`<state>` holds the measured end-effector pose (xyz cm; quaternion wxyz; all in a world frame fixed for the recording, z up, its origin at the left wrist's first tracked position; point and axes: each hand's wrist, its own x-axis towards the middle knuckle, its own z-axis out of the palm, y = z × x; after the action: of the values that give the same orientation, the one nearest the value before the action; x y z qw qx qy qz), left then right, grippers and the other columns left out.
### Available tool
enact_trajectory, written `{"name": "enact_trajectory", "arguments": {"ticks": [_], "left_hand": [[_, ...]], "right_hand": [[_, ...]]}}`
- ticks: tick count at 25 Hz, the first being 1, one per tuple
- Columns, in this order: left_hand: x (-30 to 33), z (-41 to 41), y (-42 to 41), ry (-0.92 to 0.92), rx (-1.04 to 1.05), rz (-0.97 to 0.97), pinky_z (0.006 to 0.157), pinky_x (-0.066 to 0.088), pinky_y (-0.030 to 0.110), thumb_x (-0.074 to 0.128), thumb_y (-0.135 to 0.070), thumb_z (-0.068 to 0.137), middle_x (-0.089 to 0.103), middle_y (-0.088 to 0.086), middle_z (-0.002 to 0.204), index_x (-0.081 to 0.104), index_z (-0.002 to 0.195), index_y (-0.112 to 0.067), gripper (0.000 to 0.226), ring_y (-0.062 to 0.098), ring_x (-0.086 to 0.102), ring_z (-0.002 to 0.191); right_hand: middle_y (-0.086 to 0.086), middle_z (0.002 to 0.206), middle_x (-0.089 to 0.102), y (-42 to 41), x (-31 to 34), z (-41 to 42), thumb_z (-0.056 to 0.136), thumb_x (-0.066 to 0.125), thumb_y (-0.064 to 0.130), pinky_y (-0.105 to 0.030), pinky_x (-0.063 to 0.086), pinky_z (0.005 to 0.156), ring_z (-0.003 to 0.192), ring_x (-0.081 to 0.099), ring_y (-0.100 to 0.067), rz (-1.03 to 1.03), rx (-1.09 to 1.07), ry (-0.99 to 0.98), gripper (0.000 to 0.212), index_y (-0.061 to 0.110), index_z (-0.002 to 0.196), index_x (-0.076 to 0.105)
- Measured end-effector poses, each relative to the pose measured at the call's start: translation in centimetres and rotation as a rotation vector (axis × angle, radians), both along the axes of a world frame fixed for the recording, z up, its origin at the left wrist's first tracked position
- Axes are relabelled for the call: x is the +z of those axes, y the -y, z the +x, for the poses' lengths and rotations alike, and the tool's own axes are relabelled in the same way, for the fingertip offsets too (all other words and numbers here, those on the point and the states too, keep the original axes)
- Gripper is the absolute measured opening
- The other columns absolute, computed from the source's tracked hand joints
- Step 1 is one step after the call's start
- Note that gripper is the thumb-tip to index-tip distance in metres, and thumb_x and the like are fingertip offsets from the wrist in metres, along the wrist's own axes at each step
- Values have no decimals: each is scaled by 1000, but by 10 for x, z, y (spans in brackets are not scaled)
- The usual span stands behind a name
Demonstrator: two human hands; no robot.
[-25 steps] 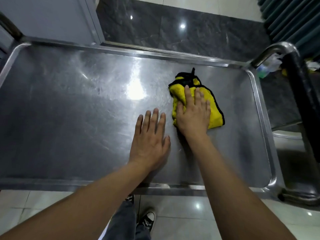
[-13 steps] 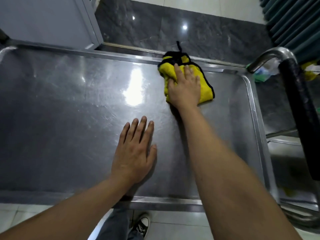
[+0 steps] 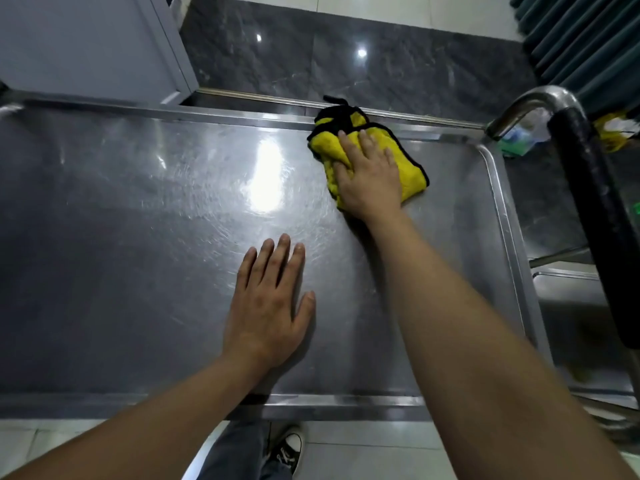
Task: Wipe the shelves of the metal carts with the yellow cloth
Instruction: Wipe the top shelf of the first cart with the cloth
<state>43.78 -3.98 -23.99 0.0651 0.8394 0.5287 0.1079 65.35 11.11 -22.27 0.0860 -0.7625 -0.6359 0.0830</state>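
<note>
The metal cart's top shelf (image 3: pixel 121 209) fills most of the head view, a scratched steel tray with a raised rim. A yellow cloth (image 3: pixel 410 168) with black edging lies bunched at the shelf's far edge, right of centre. My right hand (image 3: pixel 369 178) presses flat on the cloth, fingers spread over it. My left hand (image 3: pixel 268 306) rests palm down on the bare steel nearer to me, holding nothing.
The cart's curved steel handle with a black grip (image 3: pixel 588 188) rises at the right end. A lower shelf (image 3: pixel 571 306) shows beneath it. A grey cabinet (image 3: pixel 86 43) stands behind the cart at left. My shoe (image 3: pixel 287 452) is on the tiled floor.
My right hand has pushed the cloth from the shelf's middle to its far edge, then drawn it slightly back and right. My left hand stayed flat on the steel.
</note>
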Motion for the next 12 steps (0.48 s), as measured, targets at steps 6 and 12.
{"name": "enact_trajectory", "arguments": {"ticks": [6, 12], "left_hand": [[3, 4, 0, -3, 24, 0, 126, 7, 43, 32, -45, 100, 29, 11, 164, 33, 157, -16, 64, 29, 23, 153], [9, 7, 2, -46, 31, -48, 127, 6, 45, 28, -47, 101, 25, 11, 166, 28, 158, -16, 65, 29, 18, 154]], "right_hand": [[-11, 166, 22, 31, 10, 131, 102, 35, 47, -46, 9, 126, 153, 19, -27, -23, -428, 21, 62, 27, 160, 23], [-9, 165, 26, 151, 1, 54, 100, 41, 44, -44, 9, 126, 154, 21, -24, 92, -445, 6, 62, 30, 159, 27]]}}
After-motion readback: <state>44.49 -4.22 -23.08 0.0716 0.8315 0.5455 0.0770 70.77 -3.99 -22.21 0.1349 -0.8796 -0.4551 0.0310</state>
